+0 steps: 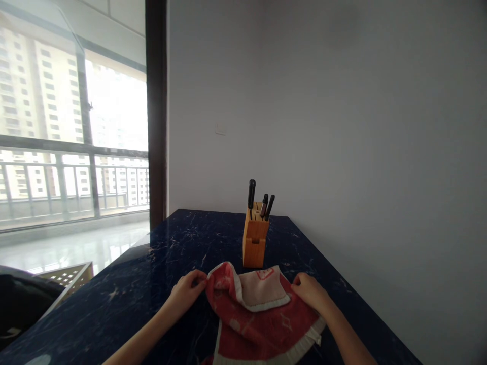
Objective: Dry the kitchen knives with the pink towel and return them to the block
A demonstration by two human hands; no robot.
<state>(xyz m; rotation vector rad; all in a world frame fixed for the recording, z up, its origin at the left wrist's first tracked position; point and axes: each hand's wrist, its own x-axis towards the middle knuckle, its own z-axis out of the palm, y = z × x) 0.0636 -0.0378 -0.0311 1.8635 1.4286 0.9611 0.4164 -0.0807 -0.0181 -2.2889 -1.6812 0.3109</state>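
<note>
A red towel (pixel 258 324) with pale edging lies crumpled on the near part of the dark blue table, its far edge folded over to show a lighter side. My left hand (pixel 187 290) pinches the towel's left edge between thumb and fingers. On the other side, my right hand (pixel 309 289) grips its right edge. Just beyond the towel stands a wooden knife block (pixel 254 243). Several dark-handled tools, some of them knives (pixel 251 193), stick up from its top.
The marbled blue tabletop (pixel 182 241) reaches back to a grey wall (pixel 342 126) with a switch plate (pixel 220 129). A large window (pixel 76 126) is at the left. A chair (pixel 72 281) with a dark item on it stands by the table's left edge.
</note>
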